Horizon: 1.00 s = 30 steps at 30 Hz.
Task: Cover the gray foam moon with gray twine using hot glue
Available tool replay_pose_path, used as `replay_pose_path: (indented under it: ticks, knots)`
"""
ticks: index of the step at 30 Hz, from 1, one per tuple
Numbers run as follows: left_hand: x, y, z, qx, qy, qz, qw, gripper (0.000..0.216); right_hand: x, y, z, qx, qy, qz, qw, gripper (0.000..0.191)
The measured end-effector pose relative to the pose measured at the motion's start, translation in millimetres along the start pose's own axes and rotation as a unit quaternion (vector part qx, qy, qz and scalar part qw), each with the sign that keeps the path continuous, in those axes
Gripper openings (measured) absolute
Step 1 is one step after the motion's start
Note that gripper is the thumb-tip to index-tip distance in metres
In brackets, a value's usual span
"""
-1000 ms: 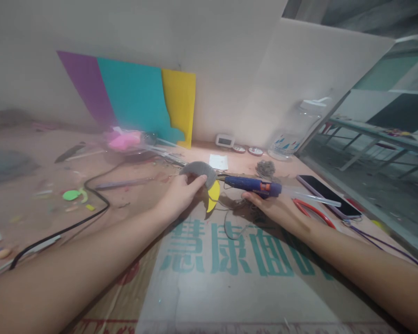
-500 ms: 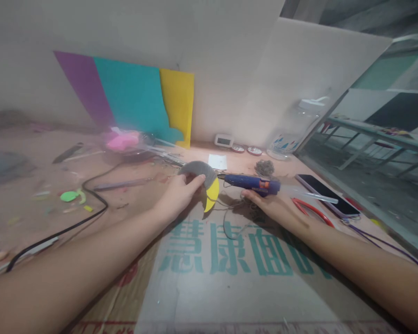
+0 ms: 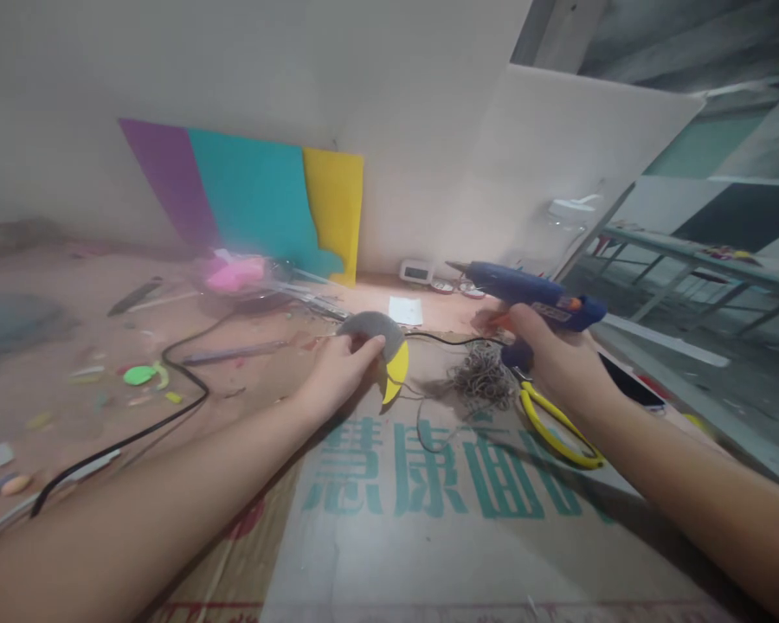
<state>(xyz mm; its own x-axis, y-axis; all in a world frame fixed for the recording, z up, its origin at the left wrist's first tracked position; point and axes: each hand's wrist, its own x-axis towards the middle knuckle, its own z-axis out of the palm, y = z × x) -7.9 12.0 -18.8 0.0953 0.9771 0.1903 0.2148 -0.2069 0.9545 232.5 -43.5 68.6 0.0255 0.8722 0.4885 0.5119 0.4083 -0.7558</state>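
Observation:
My left hand (image 3: pixel 337 374) grips a craft piece (image 3: pixel 383 346) against the cardboard sheet (image 3: pixel 441 510); the piece has a grey fuzzy top and a yellow crescent below. My right hand (image 3: pixel 551 359) is closed round the handle of a blue hot glue gun (image 3: pixel 525 290), held up off the table with its nozzle pointing left. A clear glue stick (image 3: pixel 662 342) juts from the gun's back. The gun's black cord (image 3: pixel 454 341) trails toward the craft piece.
Yellow-handled pliers (image 3: pixel 555 424) and a tangle of grey fibre (image 3: pixel 484 376) lie under my right hand. Purple, teal and yellow sheets (image 3: pixel 260 203) lean on the back wall. A black cable (image 3: pixel 169 381), coloured scraps, a pink item (image 3: pixel 237 275) and a phone (image 3: pixel 623 381) surround the work area.
My right hand has taken the glue gun off the table and raised it, uncovering the pliers and fibre tangle. My left hand stays on the craft piece.

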Motion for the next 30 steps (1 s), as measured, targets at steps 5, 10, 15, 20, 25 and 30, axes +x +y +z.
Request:
replay_pose_path:
  ticks: [5, 10, 15, 20, 25, 30]
  knots:
    - [0.6, 0.0, -0.2, -0.017, -0.017, 0.014, 1.0, 0.039, 9.3, -6.0, 2.1, -0.058, -0.052, 0.048, 0.996, 0.036]
    - [1.2, -2.2, 1.5, -0.028, -0.01, 0.001, 1.0, 0.04, 44.5, 14.9, 16.9, -0.16, -0.127, 0.081, 0.976, 0.046]
    - [1.8, -4.3, 4.4, -0.053, -0.006, -0.009, 0.999, 0.039, 91.7, 45.5, 33.8, -0.236, -0.142, 0.068, 0.959, 0.035]
    - [0.1, 3.5, 4.3, -0.046, -0.006, -0.028, 0.999, 0.037, 104.7, 63.5, 48.4, -0.277, -0.154, 0.097, 0.944, 0.034]
    - [-1.5, 9.7, 4.2, -0.077, -0.003, -0.029, 0.997, 0.032, 102.6, 73.5, 53.2, -0.318, -0.184, 0.096, 0.925, 0.039]
    - [0.9, 3.1, 4.2, -0.071, -0.007, -0.014, 0.997, 0.037, 99.4, 63.6, 34.9, -0.395, -0.172, 0.049, 0.901, 0.038]
